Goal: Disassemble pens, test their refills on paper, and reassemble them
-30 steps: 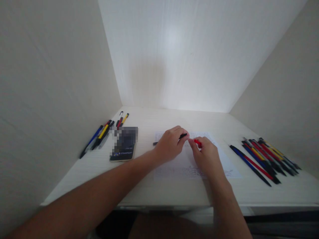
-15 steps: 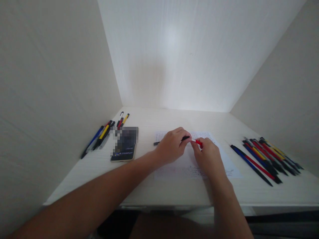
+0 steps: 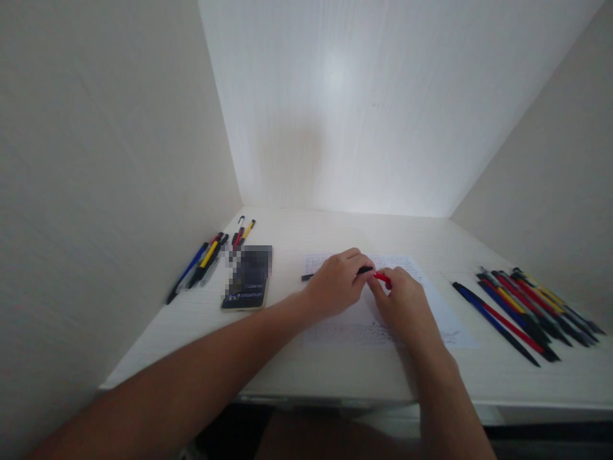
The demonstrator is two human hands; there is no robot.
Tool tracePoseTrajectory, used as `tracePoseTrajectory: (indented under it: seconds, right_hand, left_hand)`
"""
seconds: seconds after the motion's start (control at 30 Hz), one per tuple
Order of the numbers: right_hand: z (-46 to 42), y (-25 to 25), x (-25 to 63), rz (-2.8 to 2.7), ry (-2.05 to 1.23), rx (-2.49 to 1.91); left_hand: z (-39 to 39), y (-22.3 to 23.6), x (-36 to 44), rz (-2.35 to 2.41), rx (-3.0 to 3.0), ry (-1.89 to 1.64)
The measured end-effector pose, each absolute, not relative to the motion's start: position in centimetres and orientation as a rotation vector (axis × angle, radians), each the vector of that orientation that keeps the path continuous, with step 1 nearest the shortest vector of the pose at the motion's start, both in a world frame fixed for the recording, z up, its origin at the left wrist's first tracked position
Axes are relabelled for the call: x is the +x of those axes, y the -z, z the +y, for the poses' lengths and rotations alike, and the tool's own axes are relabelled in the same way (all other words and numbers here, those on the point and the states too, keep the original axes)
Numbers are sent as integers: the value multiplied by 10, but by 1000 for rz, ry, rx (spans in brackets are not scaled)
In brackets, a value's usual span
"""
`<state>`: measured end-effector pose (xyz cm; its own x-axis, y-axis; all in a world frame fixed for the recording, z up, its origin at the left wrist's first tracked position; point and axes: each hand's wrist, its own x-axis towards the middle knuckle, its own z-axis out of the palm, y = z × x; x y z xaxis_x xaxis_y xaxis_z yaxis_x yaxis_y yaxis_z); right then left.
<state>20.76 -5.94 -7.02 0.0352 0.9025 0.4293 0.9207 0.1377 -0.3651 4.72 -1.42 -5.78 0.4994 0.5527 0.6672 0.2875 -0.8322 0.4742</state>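
Observation:
My left hand (image 3: 340, 281) is closed, with the black part of a pen (image 3: 364, 269) showing between thumb and fingers. A dark pen end (image 3: 306, 277) sticks out on the far side of this hand; whether it belongs to the same pen is hidden. In my right hand (image 3: 402, 300), thumb and fingers pinch the red pen barrel (image 3: 382, 277), its left end meeting my left fingertips. Both hands are over a sheet of paper (image 3: 345, 313) covered in handwriting.
A phone (image 3: 253, 297) lies left of the paper, partly pixelated. Beyond it are several pens (image 3: 208, 254) by the left wall and a smaller group of pens (image 3: 246, 231) further back. At right, several pens (image 3: 522, 306) lie slanted side by side on the desk (image 3: 335, 377).
The red barrel has closed up to my left fingertips, covering the pale stretch that showed between the hands. The whole view has shifted slightly, so things sit a little further right.

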Motion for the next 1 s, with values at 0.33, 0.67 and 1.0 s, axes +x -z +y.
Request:
tracePoseTrajectory:
  seconds: [0.33, 0.67, 1.0]
  right_hand:
    - [-60, 71, 206, -1849, 43, -1670]
    - [-59, 71, 206, -1832, -7, -1655]
    - [-58, 72, 206, -1795, -106, -1624]
  left_hand:
    - [-14, 59, 47, 661, 2433, -1265]
    - [-15, 58, 47, 608, 2405, -1301]
    - [-15, 58, 47, 604, 2397, -1334]
